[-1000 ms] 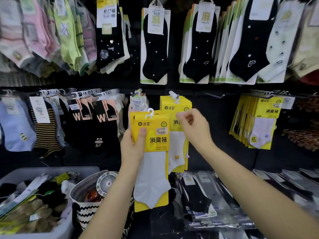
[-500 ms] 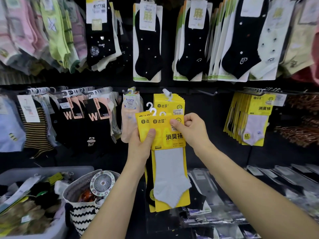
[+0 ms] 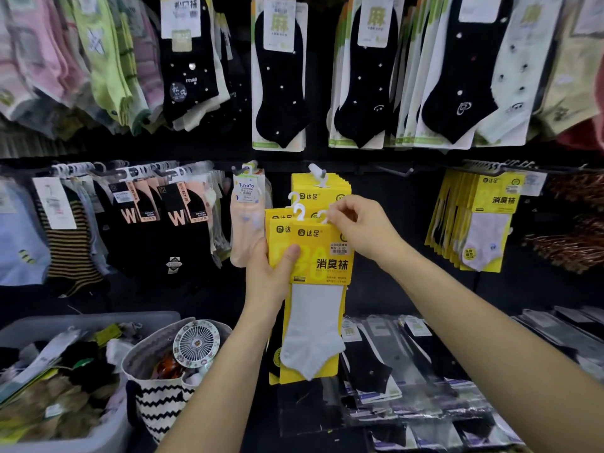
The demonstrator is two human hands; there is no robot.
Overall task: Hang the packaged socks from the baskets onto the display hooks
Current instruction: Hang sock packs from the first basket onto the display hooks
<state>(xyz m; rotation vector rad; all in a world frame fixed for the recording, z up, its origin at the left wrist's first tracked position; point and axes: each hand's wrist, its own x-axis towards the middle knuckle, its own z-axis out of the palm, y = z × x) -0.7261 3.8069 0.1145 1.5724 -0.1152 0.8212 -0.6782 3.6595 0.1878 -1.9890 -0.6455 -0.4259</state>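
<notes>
Since half a second ago, the right hand [image 3: 362, 230] is lifting off the printed corner of the front pack [image 3: 318, 256] and is now pinching the small white hanger [image 3: 323, 218] at that pack's top edge. Its thumb and forefinger are closing together on the hanger while its other fingers are curling loosely below. The left hand [image 3: 266, 279] is gripping a fanned bundle of yellow packs [image 3: 277, 225], with the thumb pressing across the front card and the fingers tucked behind. The front pack is showing a bright yellow card with black printed characters and a barcode sticker, and a white ankle sock is lying flat against its lower half. The bundle is being held upright in the middle of the scene, overlapping the lower part of a hung stack [image 3: 322, 188] of matching yellow packs. That stack is dangling from a display hook [image 3: 316, 171] on the dark far wall. At the near left, a grey bin [image 3: 91, 325] is holding mixed sock packets, and a zigzag-patterned basket [image 3: 157, 403] is sitting just beside it on its right.
</notes>
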